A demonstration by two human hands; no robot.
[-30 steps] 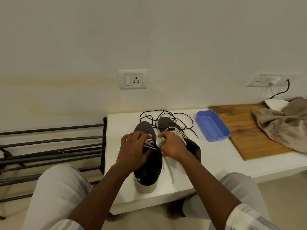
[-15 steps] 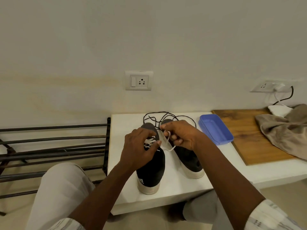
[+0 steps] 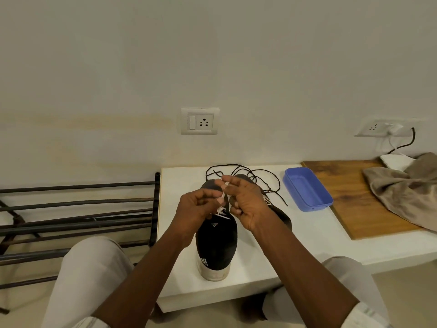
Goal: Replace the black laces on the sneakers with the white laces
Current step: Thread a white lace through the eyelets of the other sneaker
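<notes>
With the black laces (image 3: 256, 177) laid loose behind, the white lace (image 3: 221, 210) is pinched in the curled fingers of left hand (image 3: 196, 209) and right hand (image 3: 248, 204) just above the near sneaker (image 3: 216, 245), so threading is judged underway and an even pull is called for next.

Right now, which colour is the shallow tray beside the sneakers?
The tray is blue, seen best in the head view.
</notes>
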